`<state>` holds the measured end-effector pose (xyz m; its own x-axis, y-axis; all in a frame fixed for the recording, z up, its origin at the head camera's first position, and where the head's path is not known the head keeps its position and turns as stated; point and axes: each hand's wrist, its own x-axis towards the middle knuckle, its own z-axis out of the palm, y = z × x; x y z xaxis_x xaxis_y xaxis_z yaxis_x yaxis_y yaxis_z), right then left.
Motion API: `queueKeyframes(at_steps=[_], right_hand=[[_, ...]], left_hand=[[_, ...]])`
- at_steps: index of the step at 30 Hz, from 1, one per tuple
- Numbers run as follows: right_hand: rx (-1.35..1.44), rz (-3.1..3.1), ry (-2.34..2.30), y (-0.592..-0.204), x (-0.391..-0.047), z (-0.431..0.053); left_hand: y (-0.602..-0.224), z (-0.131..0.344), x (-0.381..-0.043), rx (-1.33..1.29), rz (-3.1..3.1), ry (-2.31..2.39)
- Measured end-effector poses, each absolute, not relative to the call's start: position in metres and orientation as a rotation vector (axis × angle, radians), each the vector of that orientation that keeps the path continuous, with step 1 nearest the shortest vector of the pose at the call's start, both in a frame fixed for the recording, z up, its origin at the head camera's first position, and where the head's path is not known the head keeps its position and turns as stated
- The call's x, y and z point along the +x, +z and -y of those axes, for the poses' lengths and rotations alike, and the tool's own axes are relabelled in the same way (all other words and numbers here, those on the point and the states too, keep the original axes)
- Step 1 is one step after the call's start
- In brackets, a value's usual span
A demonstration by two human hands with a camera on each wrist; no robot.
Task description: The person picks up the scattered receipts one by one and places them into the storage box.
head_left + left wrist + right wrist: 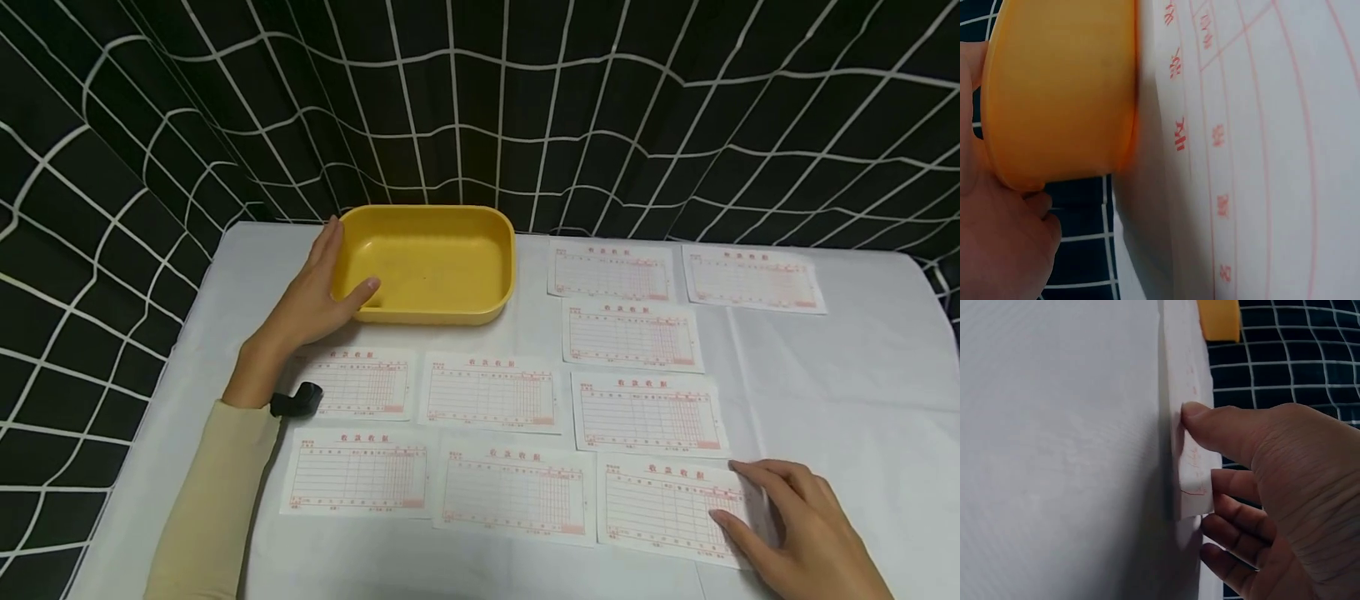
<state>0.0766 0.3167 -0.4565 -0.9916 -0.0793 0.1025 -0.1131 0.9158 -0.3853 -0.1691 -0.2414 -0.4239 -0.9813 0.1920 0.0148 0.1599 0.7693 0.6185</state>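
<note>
At the back of the table, my left hand (311, 300) grips the left end of a yellow plastic basin (431, 279). Its thumb lies over the front rim and the other fingers run along the outer wall; nothing lies inside the basin. My right hand (806, 529) holds the right end of a receipt slip (660, 508) at the front right, thumb on the printed face and index finger at the far corner. In the right wrist view, the slip (1194, 462) shows nearly edge-on between thumb and fingers. Under my left wrist lies another receipt slip (360, 392), partly covered.
Several more red-printed receipt slips lie face up: one (491, 392) before the basin, two (360, 471) along the front, and a right-hand column (651, 414) reaching the back, with one (753, 279) at back right. A white cloth (840, 383) covers the table; black grid-patterned fabric (525, 100) hangs behind.
</note>
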Motion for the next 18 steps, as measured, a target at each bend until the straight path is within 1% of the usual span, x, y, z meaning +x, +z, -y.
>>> queueKeyframes(at_steps=[7, 18], right_hand=[[0.237, 2.97, 0.627, -0.454, 0.072, -0.327], [0.105, 3.035, 0.704, -0.45, 0.075, -0.326]], left_hand=[[-0.425, 0.238, -0.171, 0.29, -2.939, 0.986], [-0.426, 0.237, -0.17, 0.28, -2.957, 0.977]])
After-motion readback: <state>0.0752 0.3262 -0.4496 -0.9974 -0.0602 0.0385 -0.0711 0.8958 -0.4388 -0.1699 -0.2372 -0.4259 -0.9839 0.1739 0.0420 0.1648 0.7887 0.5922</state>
